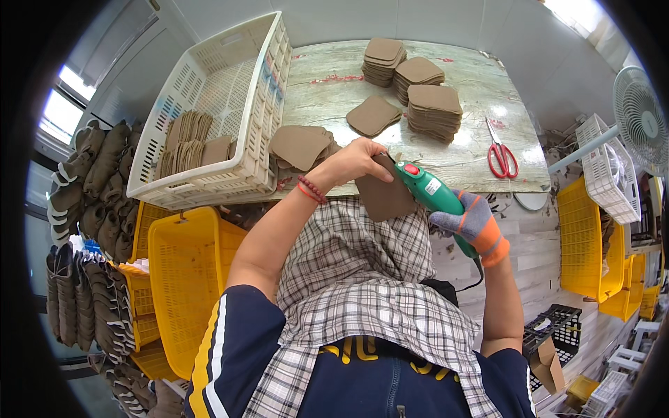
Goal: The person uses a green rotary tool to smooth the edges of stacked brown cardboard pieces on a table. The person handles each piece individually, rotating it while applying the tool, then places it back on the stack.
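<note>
My bare left hand, with a beaded bracelet at the wrist, pinches the upper part of a brown rounded fabric piece. The piece hangs over my lap in front of the table edge. In my gloved right hand is a green corded power tool with a red button, which looks like electric scissors. Its dark tip lies against the right side of the piece, close to my left fingers. Just left of that hand, a fanned pile of brown pieces rests on the table. A small stack lies beyond it.
Taller brown stacks stand farther back on the table. Red-handled scissors lie at the right. A white crate with more pieces is at the left. Yellow baskets flank me, and a fan stands far right.
</note>
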Motion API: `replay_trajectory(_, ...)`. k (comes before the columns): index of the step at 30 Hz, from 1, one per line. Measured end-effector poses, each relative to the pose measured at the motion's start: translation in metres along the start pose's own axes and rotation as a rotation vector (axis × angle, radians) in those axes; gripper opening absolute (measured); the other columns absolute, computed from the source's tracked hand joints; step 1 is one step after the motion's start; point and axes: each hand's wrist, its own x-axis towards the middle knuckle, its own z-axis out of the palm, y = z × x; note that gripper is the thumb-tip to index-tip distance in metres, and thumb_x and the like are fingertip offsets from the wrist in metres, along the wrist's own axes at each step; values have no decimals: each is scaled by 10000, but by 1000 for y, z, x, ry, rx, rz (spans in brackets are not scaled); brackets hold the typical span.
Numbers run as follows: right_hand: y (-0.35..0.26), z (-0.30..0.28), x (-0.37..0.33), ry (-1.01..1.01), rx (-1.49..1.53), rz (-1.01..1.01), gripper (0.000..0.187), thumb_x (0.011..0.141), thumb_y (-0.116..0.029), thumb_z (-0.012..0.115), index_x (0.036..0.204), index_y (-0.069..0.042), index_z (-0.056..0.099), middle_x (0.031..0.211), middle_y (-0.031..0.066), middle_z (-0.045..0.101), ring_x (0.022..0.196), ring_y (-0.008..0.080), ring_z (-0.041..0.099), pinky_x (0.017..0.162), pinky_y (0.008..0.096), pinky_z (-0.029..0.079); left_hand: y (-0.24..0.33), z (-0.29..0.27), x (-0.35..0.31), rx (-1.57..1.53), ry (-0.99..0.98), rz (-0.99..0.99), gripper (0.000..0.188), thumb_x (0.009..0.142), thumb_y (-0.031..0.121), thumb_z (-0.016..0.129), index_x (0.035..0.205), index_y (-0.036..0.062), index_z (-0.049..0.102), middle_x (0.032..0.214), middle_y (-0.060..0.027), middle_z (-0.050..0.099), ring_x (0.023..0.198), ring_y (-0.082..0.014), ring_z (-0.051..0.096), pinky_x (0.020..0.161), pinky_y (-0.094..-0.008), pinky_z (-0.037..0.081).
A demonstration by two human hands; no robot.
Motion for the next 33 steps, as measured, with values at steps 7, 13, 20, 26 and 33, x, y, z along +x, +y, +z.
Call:
replay_trajectory(7,5,-2,9,226,183,35,398,747,-239,775,1005,19,617,744,25,633,567,65,559,514,217,463,-14,-19,17,-500,310,64,274,797,10,667,1057,-10,582,975,-82,647,871,-159,625,787,-277,514)
replay_trajectory(13,26,8,11,313,133,35,374,749,-236,772,991,10,626,730,14,628,566,51,531,510,216,437,-49,-5,27,-1204,651,228,331,819,-62,609,1125,-24,488,1132,-137,566,1043,-274,581,911,-431,510)
replay_trajectory(20,16,26,9,375,19,-8,396,740,-273,782,985,1,635,712,24,631,574,64,525,544,232,450,-15,43,39,-1585,610,317,339,820,-89,594,1133,6,503,1116,-113,574,1064,-279,564,998,-427,456)
replay_trajectory(26,12,27,11,403,39,-29,388,744,-266,778,979,6,630,690,26,622,553,67,521,516,242,438,-8,49,61,-1770,576,333,343,803,-98,610,1116,13,523,1119,-107,585,1064,-260,572,989,-402,472)
replay_trajectory(33,-4,21,11,424,64,-23,387,755,-266,766,984,13,626,683,24,622,544,68,532,498,241,438,-9,59,74,-1845,572,286,314,798,-85,627,1088,6,547,1083,-125,612,1034,-270,591,962,-412,486)
